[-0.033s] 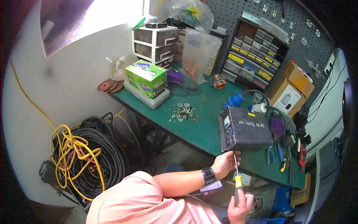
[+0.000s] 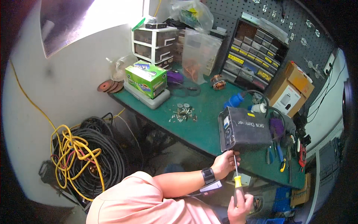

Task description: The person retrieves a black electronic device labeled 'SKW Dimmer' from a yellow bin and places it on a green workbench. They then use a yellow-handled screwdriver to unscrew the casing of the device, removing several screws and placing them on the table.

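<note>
A black metal dimmer box [image 2: 250, 128] lies near the bench's front edge, with knobs or sockets on its left face. My right hand [image 2: 239, 209] grips the yellow and black handle of a screwdriver [image 2: 238, 182]. Its thin shaft points up to the box's lower front corner, where the tip is hidden. My left hand [image 2: 225, 164], with a dark band on the wrist, is at that same corner. Its fingers are curled in a pinch beside the shaft, and whatever they hold there is too small to make out.
Loose screws and washers [image 2: 183, 112] lie on the green bench [image 2: 203, 132]. A blue plug [image 2: 234, 100] is behind the box, and pliers [image 2: 280, 155] and other hand tools are to its right. A green carton [image 2: 146, 80] and parts drawers [image 2: 253, 52] stand behind. Coiled cables [image 2: 100, 149] lie lower left.
</note>
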`<state>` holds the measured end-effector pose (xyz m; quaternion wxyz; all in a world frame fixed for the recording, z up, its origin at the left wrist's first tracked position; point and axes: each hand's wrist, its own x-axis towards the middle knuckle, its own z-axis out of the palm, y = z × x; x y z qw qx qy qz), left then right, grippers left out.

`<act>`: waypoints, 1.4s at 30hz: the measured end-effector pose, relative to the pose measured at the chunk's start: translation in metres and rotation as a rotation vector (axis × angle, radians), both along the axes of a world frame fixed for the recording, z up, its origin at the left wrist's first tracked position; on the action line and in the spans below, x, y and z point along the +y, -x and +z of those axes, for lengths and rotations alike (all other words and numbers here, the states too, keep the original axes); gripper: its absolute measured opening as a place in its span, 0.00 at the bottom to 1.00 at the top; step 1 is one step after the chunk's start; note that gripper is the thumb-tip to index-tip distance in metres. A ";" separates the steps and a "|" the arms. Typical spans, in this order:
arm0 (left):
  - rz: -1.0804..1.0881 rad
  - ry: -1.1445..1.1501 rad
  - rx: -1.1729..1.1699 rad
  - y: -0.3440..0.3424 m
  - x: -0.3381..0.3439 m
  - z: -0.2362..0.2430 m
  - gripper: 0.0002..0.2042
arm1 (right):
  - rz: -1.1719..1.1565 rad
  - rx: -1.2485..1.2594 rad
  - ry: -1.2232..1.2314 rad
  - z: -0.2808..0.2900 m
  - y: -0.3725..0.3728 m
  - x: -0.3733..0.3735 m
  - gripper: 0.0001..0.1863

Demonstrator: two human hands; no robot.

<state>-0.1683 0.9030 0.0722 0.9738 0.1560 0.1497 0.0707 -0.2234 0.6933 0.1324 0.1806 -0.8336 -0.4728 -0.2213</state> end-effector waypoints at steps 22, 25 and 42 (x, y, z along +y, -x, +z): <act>0.020 -0.270 0.077 -0.008 0.000 -0.003 0.13 | -0.040 2.135 -0.564 0.005 -0.022 -0.009 0.17; 0.013 -0.251 0.080 -0.005 0.001 0.000 0.13 | 0.024 1.718 -0.370 0.007 -0.021 -0.006 0.17; -0.004 -0.168 0.008 -0.006 -0.002 -0.007 0.14 | -0.057 1.748 -0.553 0.009 -0.019 0.006 0.09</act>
